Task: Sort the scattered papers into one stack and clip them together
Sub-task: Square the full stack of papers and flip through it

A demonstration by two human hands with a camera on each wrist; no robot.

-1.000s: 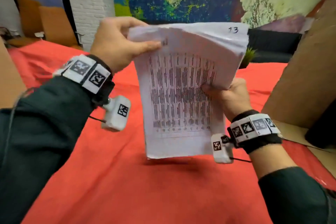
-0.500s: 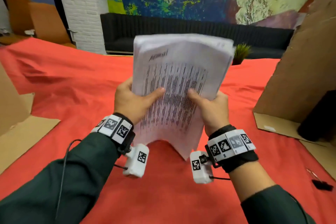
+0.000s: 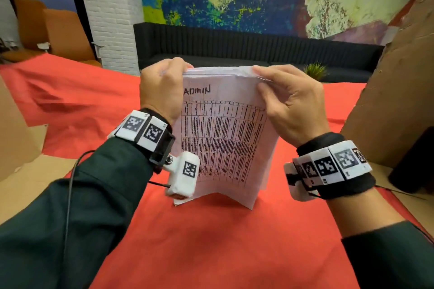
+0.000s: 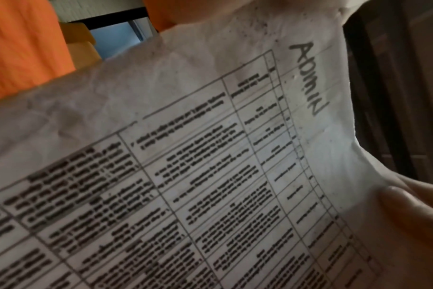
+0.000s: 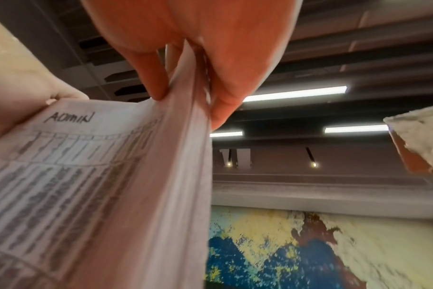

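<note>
Surface: red cloth (image 3: 211, 241), mural wall at 12 o'clock.
Stack (image 3: 223, 138): upright at centre, bottom edge on cloth; likely being tapped square.
Left hand (image 3: 162, 87): grips top corner, 10 o'clock.
Right hand (image 3: 291, 103): pinches top edge, 2 o'clock.
Clip: not visible.

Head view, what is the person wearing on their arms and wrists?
Both arms are in dark green long sleeves. Each wrist carries a black band faced with white blocks printed with black square markers: left wrist band, right wrist band. A small white camera box with its own marker hangs below the left band, trailing a thin black cable. The left hand and right hand are bare.
</note>
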